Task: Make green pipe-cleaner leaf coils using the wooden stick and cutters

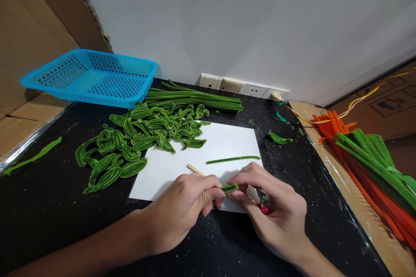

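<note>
My left hand is closed in a pinch on a short green pipe cleaner. A thin wooden stick pokes out behind its fingers and runs toward my right hand. The fingertips of my right hand pinch at the other end of the green piece. Under that palm sits a metal tool with a red handle, mostly hidden. Both hands are over the near edge of a white sheet. A single straight green pipe cleaner lies on the sheet just beyond them.
Leaf-shaped green loops are heaped at the left, behind them a bundle of green stems. A blue basket stands back left. One leaf lies right. Orange strips and green strips rest on cardboard. Sockets line the wall.
</note>
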Available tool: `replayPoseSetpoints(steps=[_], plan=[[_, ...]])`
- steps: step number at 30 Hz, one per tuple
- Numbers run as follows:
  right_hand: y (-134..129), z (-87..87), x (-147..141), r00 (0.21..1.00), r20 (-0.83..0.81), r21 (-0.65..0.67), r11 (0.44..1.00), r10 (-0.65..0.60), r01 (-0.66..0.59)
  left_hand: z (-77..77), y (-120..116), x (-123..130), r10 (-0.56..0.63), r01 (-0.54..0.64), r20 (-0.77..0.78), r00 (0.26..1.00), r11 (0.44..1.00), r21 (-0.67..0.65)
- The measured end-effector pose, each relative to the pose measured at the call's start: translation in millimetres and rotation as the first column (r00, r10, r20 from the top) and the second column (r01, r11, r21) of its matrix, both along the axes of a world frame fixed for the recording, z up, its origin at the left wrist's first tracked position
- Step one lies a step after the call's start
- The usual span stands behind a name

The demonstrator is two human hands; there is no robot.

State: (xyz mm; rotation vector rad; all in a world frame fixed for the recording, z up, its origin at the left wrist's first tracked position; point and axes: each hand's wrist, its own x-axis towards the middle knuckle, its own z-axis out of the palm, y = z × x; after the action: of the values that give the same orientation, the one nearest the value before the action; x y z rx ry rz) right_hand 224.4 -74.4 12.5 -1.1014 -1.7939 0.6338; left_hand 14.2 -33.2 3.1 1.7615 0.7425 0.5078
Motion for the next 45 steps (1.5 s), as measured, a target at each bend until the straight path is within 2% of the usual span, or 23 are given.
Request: replayPoseSetpoints(steps=[8, 14, 20, 32, 35, 39, 42, 45], plan=[[-1.0, 0.8, -1.4, 1.0, -0.026, -0.017, 1.0, 0.015, -0.015, -9.5, -2.7, -0.8, 0.037, -0.036, -0.003, 0.999, 0.979, 0.199], [-4.2, -1.4, -0.9, 0.999, -0.048, -0.114, 0.993, -0.026, 0.02, -11.4, -2.6, -2.0, 0.073, -0.061, -0.023, 0.997, 0.935, 0.348], [-2.4, 2.3, -4.1, 0.992, -0.113, -0.256, 0.966, -0.053, 0.022, -8.6, -2.8, -1.5, 0.094, -0.067, -0.052, 0.994, 0.919, 0.389], [-2.9, 4.2, -6.0, 0.991, -0.129, -0.224, 0.975, -0.041, 0.012, -5.7, -2.5, -2.3, 0.019, 0.012, -0.067, 0.998, 0.9, 0.436], [-2.7, 3.9, -4.4, 0.991, -0.127, -0.233, 0.972, -0.051, 0.02, -0.7, -2.6, -1.7, 0.016, 0.016, -0.093, 0.996, 0.941, 0.338], [-0.3, 4.3, -1.3, 0.99, -0.104, -0.227, 0.971, -0.098, 0.072, 7.3, -2.1, 0.5, 0.009, -0.007, -0.034, 0.999, 0.999, 0.042], [1.6, 6.6, -1.1, 0.991, -0.075, -0.198, 0.976, -0.111, 0.094, 8.3, -1.6, 1.9, 0.008, 0.001, 0.065, 0.998, 0.99, -0.144], [3.7, 9.3, -1.2, 0.994, -0.044, -0.179, 0.98, -0.095, 0.086, 5.3, -0.7, 3.3, 0.055, -0.016, 0.143, 0.988, 0.965, -0.262]])
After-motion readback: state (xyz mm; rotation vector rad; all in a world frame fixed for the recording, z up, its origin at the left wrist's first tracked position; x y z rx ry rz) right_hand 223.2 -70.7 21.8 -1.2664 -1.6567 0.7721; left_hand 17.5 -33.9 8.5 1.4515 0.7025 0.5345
